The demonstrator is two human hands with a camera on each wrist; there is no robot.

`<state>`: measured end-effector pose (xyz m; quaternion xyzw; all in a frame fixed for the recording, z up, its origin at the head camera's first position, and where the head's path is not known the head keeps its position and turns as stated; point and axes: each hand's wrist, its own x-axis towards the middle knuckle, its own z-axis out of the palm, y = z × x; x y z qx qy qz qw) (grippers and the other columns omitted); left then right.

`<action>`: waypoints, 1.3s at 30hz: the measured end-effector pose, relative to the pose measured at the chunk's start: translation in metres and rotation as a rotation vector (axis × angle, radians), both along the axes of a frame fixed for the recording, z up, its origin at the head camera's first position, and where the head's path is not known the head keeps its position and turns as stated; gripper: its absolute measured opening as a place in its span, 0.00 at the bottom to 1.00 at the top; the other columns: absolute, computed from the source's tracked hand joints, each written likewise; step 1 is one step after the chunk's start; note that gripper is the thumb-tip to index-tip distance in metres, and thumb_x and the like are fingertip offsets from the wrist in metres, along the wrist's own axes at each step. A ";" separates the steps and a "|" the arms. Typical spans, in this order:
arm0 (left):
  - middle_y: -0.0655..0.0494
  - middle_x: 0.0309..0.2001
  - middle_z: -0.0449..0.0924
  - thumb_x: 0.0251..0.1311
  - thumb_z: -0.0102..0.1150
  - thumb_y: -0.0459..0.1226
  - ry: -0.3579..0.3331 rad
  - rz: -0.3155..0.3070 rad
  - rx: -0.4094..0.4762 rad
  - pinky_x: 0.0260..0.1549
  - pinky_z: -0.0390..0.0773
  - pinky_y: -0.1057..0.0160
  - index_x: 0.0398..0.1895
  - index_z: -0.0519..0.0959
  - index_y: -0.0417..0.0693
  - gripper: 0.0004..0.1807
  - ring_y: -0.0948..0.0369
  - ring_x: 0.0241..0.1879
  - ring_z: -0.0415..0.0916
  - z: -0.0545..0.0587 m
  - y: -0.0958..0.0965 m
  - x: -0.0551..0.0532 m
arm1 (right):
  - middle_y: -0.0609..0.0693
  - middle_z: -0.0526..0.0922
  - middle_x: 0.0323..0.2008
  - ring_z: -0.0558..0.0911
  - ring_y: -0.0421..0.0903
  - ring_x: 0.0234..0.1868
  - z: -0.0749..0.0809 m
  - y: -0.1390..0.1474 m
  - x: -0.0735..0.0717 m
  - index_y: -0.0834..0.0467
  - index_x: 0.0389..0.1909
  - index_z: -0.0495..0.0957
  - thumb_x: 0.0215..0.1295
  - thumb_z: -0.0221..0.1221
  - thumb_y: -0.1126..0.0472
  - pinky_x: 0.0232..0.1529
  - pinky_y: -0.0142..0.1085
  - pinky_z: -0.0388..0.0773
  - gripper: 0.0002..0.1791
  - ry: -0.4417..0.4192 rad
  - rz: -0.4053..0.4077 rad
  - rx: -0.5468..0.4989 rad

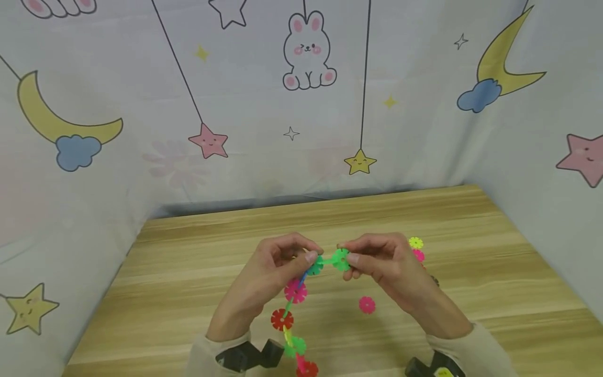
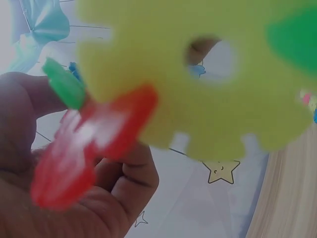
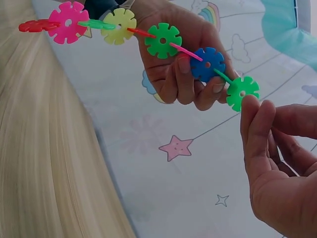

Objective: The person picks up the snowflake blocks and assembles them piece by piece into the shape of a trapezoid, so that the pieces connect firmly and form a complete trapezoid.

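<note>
Here, left grip (image 1: 271, 273) and right grip (image 1: 390, 266), both closed, pinch one disc chain (image 1: 301, 294).

A yellow notched disc (image 2: 198, 114), blurred at close range, fills the left wrist view from 10 through 3 o'clock, its round hole set toward 1. A green shape (image 2: 297, 42), too soft to make out, covers its edge at 2 o'clock. At 8 o'clock, a tilted red disc (image 2: 94, 144) overlaps the yellow; a small green disc (image 2: 67, 87) sits at 10. The left hand (image 2: 89, 213) spreads from 7 to 10, fingers curled behind the red disc. A smiling star (image 2: 221, 172) marks the pale backdrop (image 2: 198, 208) at 4, beside a wood-grain surface (image 2: 287, 188).
</note>
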<state>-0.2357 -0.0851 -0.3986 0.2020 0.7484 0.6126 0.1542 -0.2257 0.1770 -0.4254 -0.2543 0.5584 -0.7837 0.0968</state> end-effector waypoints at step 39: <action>0.57 0.34 0.91 0.73 0.68 0.41 -0.120 -0.127 0.056 0.33 0.89 0.59 0.48 0.90 0.42 0.12 0.61 0.25 0.85 -0.014 0.025 0.003 | 0.42 0.88 0.43 0.91 0.39 0.39 -0.009 0.017 0.018 0.56 0.60 0.80 0.82 0.51 0.69 0.46 0.34 0.88 0.15 -0.050 0.079 0.108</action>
